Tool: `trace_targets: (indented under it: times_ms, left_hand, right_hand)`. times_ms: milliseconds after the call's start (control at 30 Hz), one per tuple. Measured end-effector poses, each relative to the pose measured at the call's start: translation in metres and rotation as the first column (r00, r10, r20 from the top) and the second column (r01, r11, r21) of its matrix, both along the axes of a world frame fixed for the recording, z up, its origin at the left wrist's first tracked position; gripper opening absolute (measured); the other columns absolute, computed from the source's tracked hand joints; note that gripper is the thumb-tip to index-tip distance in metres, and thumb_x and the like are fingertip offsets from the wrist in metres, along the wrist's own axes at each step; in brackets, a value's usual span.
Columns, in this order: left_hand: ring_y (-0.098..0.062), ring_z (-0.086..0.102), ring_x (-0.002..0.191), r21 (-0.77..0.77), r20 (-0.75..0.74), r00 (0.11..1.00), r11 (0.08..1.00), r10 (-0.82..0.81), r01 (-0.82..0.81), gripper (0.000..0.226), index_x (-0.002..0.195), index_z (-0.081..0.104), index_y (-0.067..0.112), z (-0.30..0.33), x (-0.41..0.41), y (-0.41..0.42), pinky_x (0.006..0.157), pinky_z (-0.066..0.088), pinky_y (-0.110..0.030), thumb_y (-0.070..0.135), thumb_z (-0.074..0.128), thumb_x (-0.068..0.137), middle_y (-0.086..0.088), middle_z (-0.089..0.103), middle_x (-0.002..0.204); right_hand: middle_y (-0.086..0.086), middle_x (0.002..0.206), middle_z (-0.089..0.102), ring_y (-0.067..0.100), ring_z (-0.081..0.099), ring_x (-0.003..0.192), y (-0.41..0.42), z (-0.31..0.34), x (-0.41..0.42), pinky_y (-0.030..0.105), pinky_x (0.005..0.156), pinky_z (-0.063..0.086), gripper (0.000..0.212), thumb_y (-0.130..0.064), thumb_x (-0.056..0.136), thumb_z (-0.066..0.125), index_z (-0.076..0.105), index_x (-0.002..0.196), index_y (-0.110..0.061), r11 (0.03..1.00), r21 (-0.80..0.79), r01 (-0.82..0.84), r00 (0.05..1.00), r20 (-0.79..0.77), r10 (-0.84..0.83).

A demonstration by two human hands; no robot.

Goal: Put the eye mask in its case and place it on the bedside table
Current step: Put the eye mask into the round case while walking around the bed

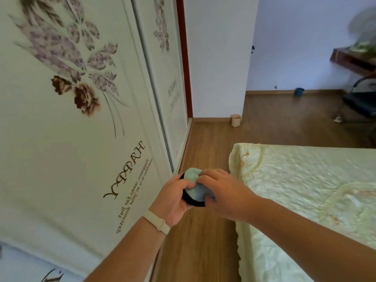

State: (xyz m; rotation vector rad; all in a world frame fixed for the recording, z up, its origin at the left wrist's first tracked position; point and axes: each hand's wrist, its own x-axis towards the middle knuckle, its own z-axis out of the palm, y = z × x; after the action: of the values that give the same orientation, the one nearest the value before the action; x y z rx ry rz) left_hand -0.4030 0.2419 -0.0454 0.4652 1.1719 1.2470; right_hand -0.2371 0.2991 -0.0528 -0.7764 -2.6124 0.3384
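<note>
Gripping the black case (192, 201) — both hands (203, 192) closed on the eye mask (195, 183).

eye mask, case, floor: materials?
Eye mask: soft pale blue-green fabric, matte; it bunches under the right hand. Case, in the left hand: black, matte, probably cloth; mostly hidden. Floor: wood-look planks, slight sheen; laminate or wood unclear.

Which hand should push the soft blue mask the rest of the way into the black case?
Probably the right hand. Its fingers already pinch the eye mask from above, while the left hand is wrapped around the black case, steadying it.
</note>
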Motion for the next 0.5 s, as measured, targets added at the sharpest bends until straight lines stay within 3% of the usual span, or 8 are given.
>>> trace_targets:
  times_ms: [167, 267, 400, 500]
  left_hand:
    - [-0.044, 0.062, 0.118, 0.016, 0.014, 0.998, 0.998, -0.059, 0.059, 0.043, 0.128, 0.063, 0.004, -0.003, 0.008, 0.067, 0.089, 0.057, -0.053, -0.004, 0.052, 0.087, -0.032, 0.061, 0.132]
    - [-0.046, 0.06, 0.121, 0.003, 0.046, 0.996, 0.997, -0.081, 0.081, 0.042, 0.129, 0.061, 0.003, -0.011, 0.006, 0.103, 0.089, 0.058, -0.054, -0.004, 0.051, 0.088, -0.031, 0.062, 0.131]
    - [-0.045, 0.059, 0.124, 0.009, 0.029, 0.986, 0.986, -0.166, 0.166, 0.041, 0.129, 0.061, 0.004, -0.013, -0.011, 0.161, 0.102, 0.049, -0.061, -0.004, 0.051, 0.09, -0.03, 0.062, 0.132]
    - [-0.041, 0.062, 0.12, 0.016, 0.02, 0.976, 0.977, -0.215, 0.215, 0.04, 0.129, 0.061, 0.003, -0.009, -0.027, 0.213, 0.101, 0.051, -0.058, -0.004, 0.05, 0.091, -0.028, 0.063, 0.13]
  right_hand:
    - [-0.009, 0.126, 0.052, 0.013, 0.046, 0.112, 0.059, -0.001, 0.013, 0.024, 0.087, 0.044, 0.041, -0.036, 0.08, 0.043, 0.045, 0.121, -0.033, 0.999, 0.003, 0.054, 0.998, 0.013, -0.054]
    - [-0.009, 0.125, 0.052, 0.012, 0.047, 0.11, 0.09, -0.005, 0.012, 0.024, 0.086, 0.046, 0.042, -0.038, 0.079, 0.042, 0.045, 0.121, -0.033, 0.996, 0.002, 0.09, 0.996, 0.022, -0.09]
    - [-0.01, 0.126, 0.05, 0.01, 0.045, 0.109, 0.136, -0.008, 0.002, 0.021, 0.086, 0.042, 0.041, -0.03, 0.082, 0.052, 0.045, 0.122, -0.032, 0.99, 0.003, 0.14, 0.989, 0.046, -0.14]
    - [-0.008, 0.127, 0.051, 0.012, 0.045, 0.108, 0.18, -0.001, -0.013, 0.022, 0.085, 0.041, 0.044, -0.022, 0.081, 0.059, 0.048, 0.122, -0.029, 0.983, 0.023, 0.183, 0.982, 0.044, -0.184]
